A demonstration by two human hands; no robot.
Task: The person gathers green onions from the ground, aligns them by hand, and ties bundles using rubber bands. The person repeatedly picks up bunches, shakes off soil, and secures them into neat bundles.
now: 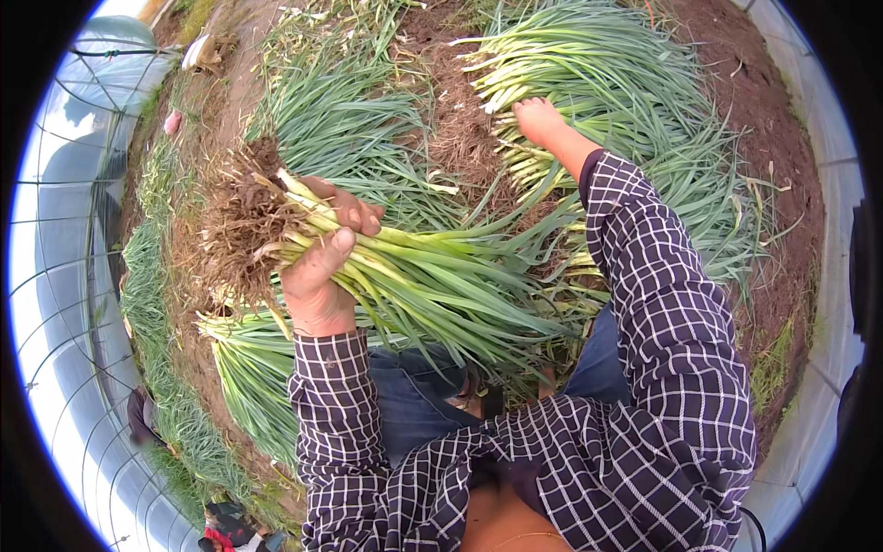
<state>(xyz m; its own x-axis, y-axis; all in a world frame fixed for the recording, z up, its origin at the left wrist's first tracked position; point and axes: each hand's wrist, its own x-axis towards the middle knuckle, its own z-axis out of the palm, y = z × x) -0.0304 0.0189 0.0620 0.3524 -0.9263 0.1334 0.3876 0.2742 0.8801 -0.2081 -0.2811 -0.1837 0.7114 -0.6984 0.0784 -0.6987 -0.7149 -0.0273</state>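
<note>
My left hand is wrapped around a thick bundle of scallions. Brown soil clings to the bundle's tangled roots on the left, and its green leaves fan out to the right across my knees. Farther up and to the right, my right hand rests against the pale stalk ends of a large scallion pile. Its fingers look curled, but whether they grip any stalks is hidden. The pile's leaves trail off to the right.
Loose scallions lie ahead, and another bunch lies by my left knee. Dry root scraps litter the soil between the piles. Plastic greenhouse walls curve along both sides. Part of another person shows at the lower left.
</note>
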